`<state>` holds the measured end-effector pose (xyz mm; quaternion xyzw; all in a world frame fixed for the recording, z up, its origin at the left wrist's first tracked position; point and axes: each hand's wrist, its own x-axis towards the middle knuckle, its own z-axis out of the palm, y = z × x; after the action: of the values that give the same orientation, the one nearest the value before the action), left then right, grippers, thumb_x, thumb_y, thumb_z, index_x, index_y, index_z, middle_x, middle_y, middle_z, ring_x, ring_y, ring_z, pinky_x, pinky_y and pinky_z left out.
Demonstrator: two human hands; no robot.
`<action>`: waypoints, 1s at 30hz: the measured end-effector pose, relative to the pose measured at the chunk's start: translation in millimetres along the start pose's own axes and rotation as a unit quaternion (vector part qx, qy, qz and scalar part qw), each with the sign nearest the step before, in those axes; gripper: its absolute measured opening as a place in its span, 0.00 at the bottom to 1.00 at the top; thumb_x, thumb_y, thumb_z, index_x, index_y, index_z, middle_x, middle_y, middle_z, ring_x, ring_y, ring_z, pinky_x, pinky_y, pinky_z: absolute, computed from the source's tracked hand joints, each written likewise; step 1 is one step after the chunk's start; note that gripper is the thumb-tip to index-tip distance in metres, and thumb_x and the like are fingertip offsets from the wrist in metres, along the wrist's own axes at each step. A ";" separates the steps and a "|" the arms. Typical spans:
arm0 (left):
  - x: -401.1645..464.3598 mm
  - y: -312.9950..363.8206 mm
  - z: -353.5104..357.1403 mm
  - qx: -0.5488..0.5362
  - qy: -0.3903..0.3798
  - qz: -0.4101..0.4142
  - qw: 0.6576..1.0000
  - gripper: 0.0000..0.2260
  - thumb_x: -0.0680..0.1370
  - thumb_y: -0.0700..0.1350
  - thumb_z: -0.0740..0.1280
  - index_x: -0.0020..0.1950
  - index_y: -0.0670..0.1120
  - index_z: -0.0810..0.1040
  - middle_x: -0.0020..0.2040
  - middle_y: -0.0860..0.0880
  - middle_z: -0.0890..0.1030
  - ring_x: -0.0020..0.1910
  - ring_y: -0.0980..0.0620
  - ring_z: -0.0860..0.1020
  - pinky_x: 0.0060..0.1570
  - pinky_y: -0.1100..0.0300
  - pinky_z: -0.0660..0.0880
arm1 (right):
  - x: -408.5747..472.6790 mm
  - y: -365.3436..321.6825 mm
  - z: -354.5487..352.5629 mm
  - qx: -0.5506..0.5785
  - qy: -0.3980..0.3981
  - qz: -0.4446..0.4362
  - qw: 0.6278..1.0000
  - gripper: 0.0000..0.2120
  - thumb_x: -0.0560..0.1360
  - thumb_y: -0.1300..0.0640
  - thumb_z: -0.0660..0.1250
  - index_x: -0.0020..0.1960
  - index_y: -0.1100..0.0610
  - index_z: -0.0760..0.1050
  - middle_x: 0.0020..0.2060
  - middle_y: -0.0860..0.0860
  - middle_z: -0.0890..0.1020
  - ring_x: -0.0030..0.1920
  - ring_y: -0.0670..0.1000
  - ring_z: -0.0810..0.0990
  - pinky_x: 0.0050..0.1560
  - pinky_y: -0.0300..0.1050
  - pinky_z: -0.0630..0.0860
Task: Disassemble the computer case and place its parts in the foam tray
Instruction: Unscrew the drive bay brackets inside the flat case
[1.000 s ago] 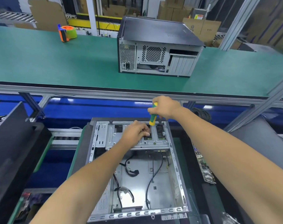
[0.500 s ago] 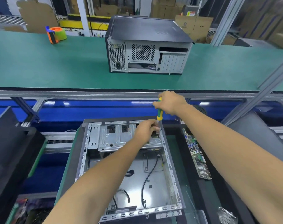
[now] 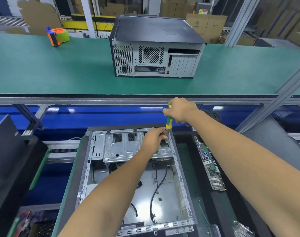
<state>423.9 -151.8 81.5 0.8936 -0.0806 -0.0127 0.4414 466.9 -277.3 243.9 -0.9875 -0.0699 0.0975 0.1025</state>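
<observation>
At the near edge of the work station, below the green bench point(image 3: 43, 69): open computer case point(image 3: 133, 178) lying on its side, interior facing up, cables trailing across its floor. Right hand point(image 3: 180, 109) wrapping a full grip around the green-and-yellow screwdriver point(image 3: 169, 119), holding it nearly upright, tip pointing down at the far right corner of the silver drive cage point(image 3: 125, 146). Left hand point(image 3: 154, 139) resting on that same corner of the cage, fingers curling narrowly just beside the screwdriver tip; whether pinching a screw or the shaft, cannot tell. Motherboard point(image 3: 209, 165) lying in the dark foam tray point(image 3: 219, 202) just right of the case, long edge running alongside the case wall. Second, closed computer case point(image 3: 156, 48) sitting on the bench beyond, rear panel facing the camera. Orange-and-green tape dispenser point(image 3: 57, 36) standing well apart to its left on the bench. Dark panels leaning at far left; contents of the lower-left bin too blurred to identify.
</observation>
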 end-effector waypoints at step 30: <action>-10.5 -8.4 -56.1 0.019 -0.055 0.052 0.997 0.04 0.78 0.40 0.73 0.47 0.43 0.79 0.39 0.56 0.78 0.47 0.50 0.73 0.51 0.55 0.71 | -13.1 -25.5 -14.8 0.042 -0.027 -0.042 0.998 0.11 0.72 0.45 0.66 0.40 0.52 0.77 0.28 0.49 0.83 0.28 0.54 0.81 0.32 0.42 0.72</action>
<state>419.9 -101.0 108.5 0.8943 -0.1516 -0.0374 0.4194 454.3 -257.5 265.9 -0.9755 -0.1097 0.1223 0.1462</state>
